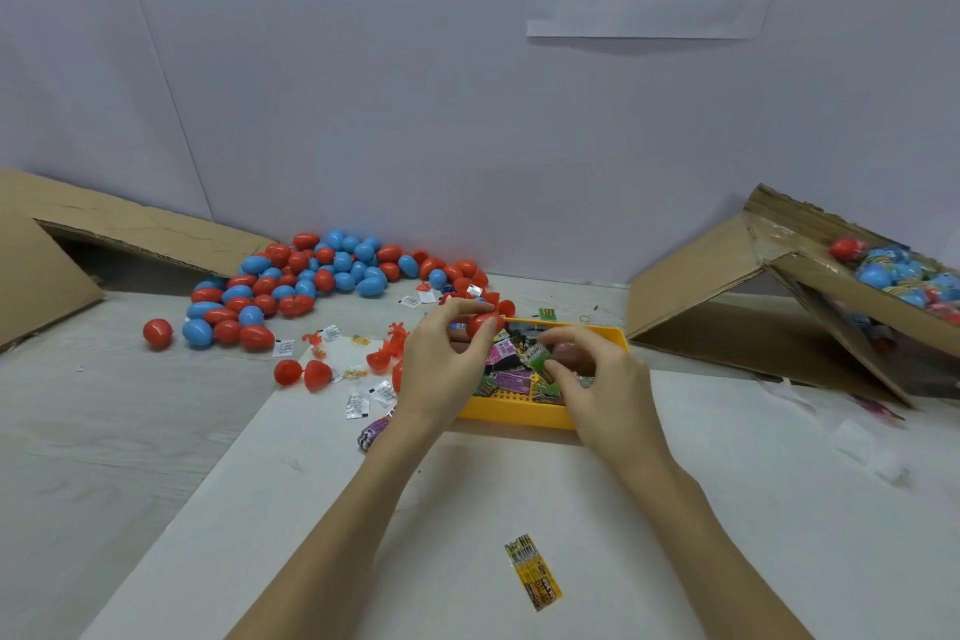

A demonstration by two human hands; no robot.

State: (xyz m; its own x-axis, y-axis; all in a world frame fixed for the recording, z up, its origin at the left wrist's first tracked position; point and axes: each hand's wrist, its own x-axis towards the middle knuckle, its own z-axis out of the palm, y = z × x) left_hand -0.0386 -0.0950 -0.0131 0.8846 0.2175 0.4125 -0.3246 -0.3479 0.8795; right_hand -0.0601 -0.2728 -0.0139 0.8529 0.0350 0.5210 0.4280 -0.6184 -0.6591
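The left hand (441, 361) clamped its grip on the red plastic egg (482, 325), lying just up-left of the green film sleeve (538, 360) pinched in the right hand (602, 385) grip.

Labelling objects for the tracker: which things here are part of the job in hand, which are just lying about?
In hand: red egg, pinched by the left hand; green wrapper, pinched by the right hand; yellow tray of wrappers below them.
Lying about: pile of red and blue eggs; yellow packet near the front; white sachets; cardboard box on the left.
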